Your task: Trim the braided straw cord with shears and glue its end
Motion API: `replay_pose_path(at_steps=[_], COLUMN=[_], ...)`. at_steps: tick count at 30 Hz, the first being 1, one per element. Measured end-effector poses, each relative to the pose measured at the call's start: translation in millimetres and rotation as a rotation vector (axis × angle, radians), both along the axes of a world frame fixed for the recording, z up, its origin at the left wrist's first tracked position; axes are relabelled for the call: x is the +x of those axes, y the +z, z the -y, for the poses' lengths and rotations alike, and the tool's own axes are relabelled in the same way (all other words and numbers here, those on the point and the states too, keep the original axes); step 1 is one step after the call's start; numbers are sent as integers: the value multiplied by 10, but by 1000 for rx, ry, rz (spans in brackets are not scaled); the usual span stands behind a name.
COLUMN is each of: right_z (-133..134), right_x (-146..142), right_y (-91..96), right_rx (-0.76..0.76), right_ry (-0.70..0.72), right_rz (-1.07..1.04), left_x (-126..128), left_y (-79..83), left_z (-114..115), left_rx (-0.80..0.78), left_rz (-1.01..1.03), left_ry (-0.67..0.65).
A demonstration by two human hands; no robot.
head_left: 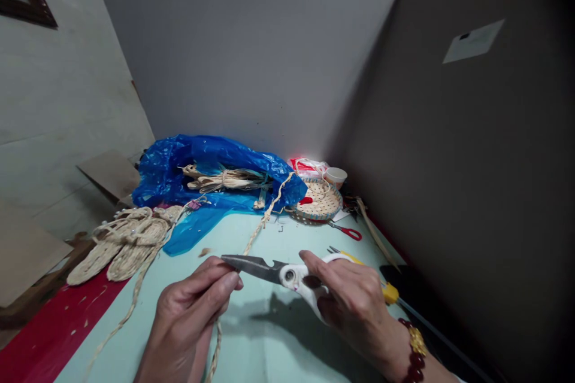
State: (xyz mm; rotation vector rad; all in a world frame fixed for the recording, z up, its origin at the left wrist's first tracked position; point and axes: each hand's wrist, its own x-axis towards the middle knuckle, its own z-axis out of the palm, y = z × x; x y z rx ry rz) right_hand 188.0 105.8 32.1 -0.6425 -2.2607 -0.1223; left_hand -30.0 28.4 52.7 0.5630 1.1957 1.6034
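Note:
My right hand is closed round the white handles of a pair of scissors, whose dark blades point left and are together. My left hand pinches a braided straw cord right at the blade tips. The cord runs from under my left hand up the pale green table toward the blue bag, and another stretch hangs down below my left wrist.
A blue plastic bag with bundled straw lies at the back. A pair of woven straw sandals sits at the left. A small round woven basket, a white cup, red-handled scissors and a yellow-handled tool lie at the right, by a dark wall.

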Motion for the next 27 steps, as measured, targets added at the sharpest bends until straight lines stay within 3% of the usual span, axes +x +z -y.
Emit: replay_pose_path(at_steps=[8,10,12,15,17,19,22,27], right_z=[65,66,50,13,-1,4,29,57], right_x=[-29,-49,-76,-136,-186,-235,-281,-272], right_y=[-14,-12,8,61,88,89,51,14], right_rx=[60,12,-171,-682,-1054,-1315,-1457,-1407], right_ry=[239,241,155,12,71,197,293,265], right_rz=[160,80,-91,-352,-517,-687,-888,-980], left_x=[-26,-20,-9,34,91,162,249,264], left_y=[22,36,36,-1,-40,-80,-128,-162], left_z=[-101,-92,-65,-21,0,16,30,37], left_rx=[-18,-15,-15,-22,-51,-85,-126,-155], left_rz=[-10,-10,-22,-63,-93,-130,-199,-323], left_ry=[-3,-26,-49,-92,-159,-245,-342,-376])
